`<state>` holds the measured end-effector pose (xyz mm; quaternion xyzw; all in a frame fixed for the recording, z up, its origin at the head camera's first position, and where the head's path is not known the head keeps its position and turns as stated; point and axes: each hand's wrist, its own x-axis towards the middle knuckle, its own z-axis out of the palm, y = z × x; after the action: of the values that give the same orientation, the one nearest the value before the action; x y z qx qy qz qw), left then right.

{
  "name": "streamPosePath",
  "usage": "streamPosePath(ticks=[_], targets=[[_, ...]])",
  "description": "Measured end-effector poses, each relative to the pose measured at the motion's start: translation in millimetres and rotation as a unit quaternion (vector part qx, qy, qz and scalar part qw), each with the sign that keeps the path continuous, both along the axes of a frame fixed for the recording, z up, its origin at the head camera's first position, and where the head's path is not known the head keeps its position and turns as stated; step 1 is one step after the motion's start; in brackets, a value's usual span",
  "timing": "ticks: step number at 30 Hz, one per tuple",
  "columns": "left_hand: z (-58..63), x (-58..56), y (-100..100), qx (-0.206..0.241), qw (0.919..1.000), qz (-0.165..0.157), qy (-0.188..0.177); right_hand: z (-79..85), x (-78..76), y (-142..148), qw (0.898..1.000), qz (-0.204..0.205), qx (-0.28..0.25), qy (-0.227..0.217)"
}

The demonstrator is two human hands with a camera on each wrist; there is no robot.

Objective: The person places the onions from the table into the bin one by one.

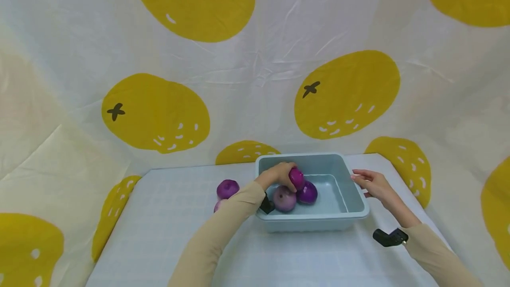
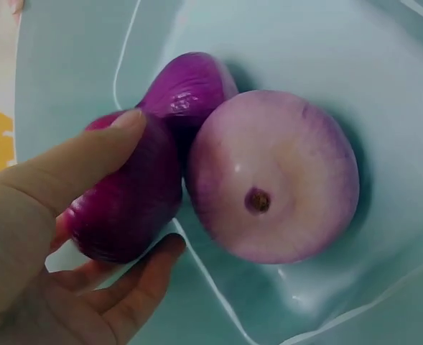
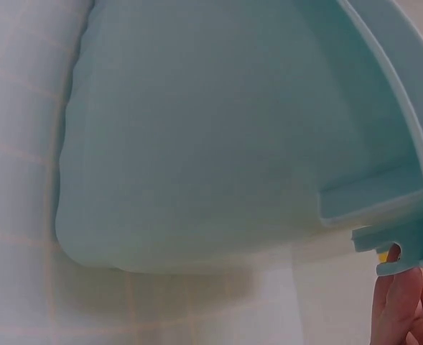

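My left hand [image 1: 282, 173] is inside the light blue plastic bin [image 1: 314, 217], gripping a red onion [image 2: 136, 198] between thumb and fingers. That onion is held against or very close to two others. A paler, larger onion [image 2: 276, 180] lies on the bin floor with its root end showing, and a shiny purple onion [image 1: 308, 192] sits beside it. At the bin's right side, my right hand [image 1: 373, 184] holds the rim with its fingertips. The right wrist view shows those fingers [image 3: 399, 305] at the rim's underside, partly cut off by the frame.
Left of the bin, a purple onion [image 1: 227, 188] lies on the white table [image 1: 175, 229], with another onion [image 1: 218, 206] partly hidden behind the left sleeve. A cloth backdrop [image 1: 255, 79] with yellow fruit prints hangs behind the table. Black wrist cameras sit on both sleeves.
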<state>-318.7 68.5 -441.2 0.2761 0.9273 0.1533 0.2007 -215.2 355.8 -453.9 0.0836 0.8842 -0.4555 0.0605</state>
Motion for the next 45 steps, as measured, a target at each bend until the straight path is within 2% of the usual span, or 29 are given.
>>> streamPosePath(ticks=[3, 7, 13, 15, 18, 22, 26, 31, 37, 42, 45], targets=[[3.7, 0.7, -4, 0.004, 1.0, 0.004, 0.004, -0.7, -0.5, -1, 1.0, -0.003, 0.003, -0.002], [12.3, 3.3, -12, -0.003, 0.9999, -0.008, 0.008, -2.8, -0.7, -3, 1.0, -0.004, 0.003, -0.008], [43.8, 4.1, -34, -0.013, 0.9991, -0.039, 0.004, -2.0, -1.6, -2, 1.0, 0.005, 0.004, -0.002], [53.9, 3.6, -43, -0.002, 0.9989, -0.047, 0.005, -2.2, -0.2, 0, 1.0, 0.005, 0.006, -0.002], [64.7, 3.9, -60, 0.042, 0.9974, -0.056, 0.012, -2.0, 1.9, 3, 1.0, 0.007, 0.008, -0.005], [68.8, 6.5, -87, 0.119, 0.9915, -0.049, 0.021, -2.8, 2.9, 4, 1.0, 0.007, 0.006, -0.01], [59.3, 8.2, -120, 0.187, 0.9808, -0.034, 0.043, -2.7, 1.0, 3, 1.0, 0.012, 0.011, -0.008], [42.2, 13.2, -161, 0.245, 0.9681, 0.021, 0.049, 0.7, -1.2, 3, 0.999, 0.023, 0.025, -0.002], [21.4, 24.2, -197, 0.272, 0.9575, 0.07, 0.065, 4.3, -2.2, 4, 0.999, 0.023, 0.031, -0.004], [-3.3, 36.1, -217, 0.289, 0.9484, 0.107, 0.075, 3.1, -2.1, 3, 0.999, 0.026, 0.03, -0.004], [-18.9, 44.3, -226, 0.289, 0.9494, 0.108, 0.06, 2.2, -0.1, 5, 0.999, 0.028, 0.032, -0.009]])
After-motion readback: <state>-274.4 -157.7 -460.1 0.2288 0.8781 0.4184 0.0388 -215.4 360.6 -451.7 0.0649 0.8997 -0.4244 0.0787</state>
